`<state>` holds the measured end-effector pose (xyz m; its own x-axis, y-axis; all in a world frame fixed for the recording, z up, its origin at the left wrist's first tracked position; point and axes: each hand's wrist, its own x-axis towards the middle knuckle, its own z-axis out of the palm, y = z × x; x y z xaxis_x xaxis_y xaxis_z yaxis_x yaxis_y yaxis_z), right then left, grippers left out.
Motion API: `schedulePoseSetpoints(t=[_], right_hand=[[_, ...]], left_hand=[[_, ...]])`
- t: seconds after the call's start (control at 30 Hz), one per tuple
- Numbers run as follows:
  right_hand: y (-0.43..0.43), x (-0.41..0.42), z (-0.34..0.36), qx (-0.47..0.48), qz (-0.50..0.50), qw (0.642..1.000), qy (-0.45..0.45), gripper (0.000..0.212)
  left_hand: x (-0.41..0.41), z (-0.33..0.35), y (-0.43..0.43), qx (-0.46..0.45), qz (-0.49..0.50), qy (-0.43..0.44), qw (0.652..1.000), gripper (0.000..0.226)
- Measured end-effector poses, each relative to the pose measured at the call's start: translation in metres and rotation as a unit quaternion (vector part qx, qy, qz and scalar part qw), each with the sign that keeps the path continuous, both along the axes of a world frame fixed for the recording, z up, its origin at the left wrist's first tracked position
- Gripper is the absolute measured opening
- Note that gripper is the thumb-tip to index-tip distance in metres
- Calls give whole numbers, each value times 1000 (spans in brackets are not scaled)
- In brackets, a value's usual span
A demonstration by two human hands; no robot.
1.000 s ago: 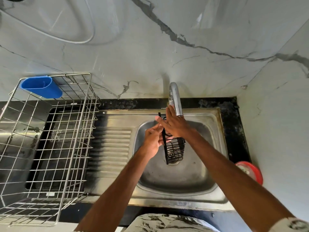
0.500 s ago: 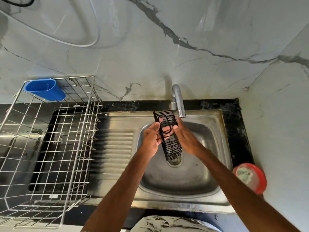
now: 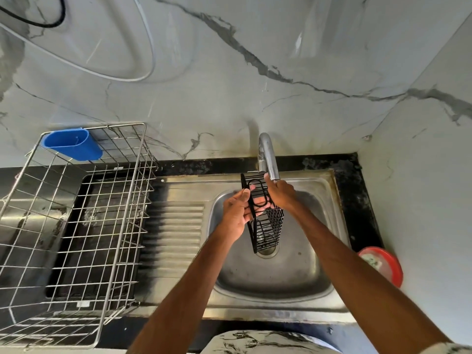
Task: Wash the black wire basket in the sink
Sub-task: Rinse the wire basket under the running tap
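Since half a second ago, both hands and the black wire basket [image 3: 265,215] have barely shifted under the tap [image 3: 268,157]. Left hand [image 3: 236,213] grips the basket's left edge; right hand [image 3: 279,196] clasps its upper right side. It hangs tilted over the sink [image 3: 314,264] drain. A metal dish rack [image 3: 76,226] stands to the left.

There is a single view, worn on the person's head, looking steeply down and forward from above the counter's front edge toward the wall [image 3: 229,72]. It is close enough that both forearms run up from the bottom of the frame to the sink [image 3: 319,290] at centre. The wide lens also takes in the wire rack [image 3: 76,251] at left and the side wall at right.
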<state>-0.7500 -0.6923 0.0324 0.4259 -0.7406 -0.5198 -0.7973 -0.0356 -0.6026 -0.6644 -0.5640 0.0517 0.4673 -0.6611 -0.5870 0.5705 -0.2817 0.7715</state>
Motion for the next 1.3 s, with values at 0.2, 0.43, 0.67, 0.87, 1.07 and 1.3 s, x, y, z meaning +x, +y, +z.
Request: schedulePoseSetpoints(t=[0.2,0.43,0.67,0.87,1.07,1.3], right_hand=[[-6,-32,9,258,-45,956,-132,39],[-19,-37,-13,225,-161,948,-159,41],[-16,-27,-2,171,-186,960,-124,60],[-16,-28,7,137,-189,966,-110,51],[-15,-27,9,104,-178,974,-96,44],[-15,-26,7,79,-137,985,-75,59]], left_hand=[[4,-5,5,-3,-19,-2,1000,33],[6,-4,-1,21,-84,-59,994,30],[20,-4,-17,157,-220,-375,887,27],[26,5,-41,213,-258,-472,816,45],[23,7,-50,249,-293,-427,818,42],[11,12,-47,292,-334,-432,785,49]])
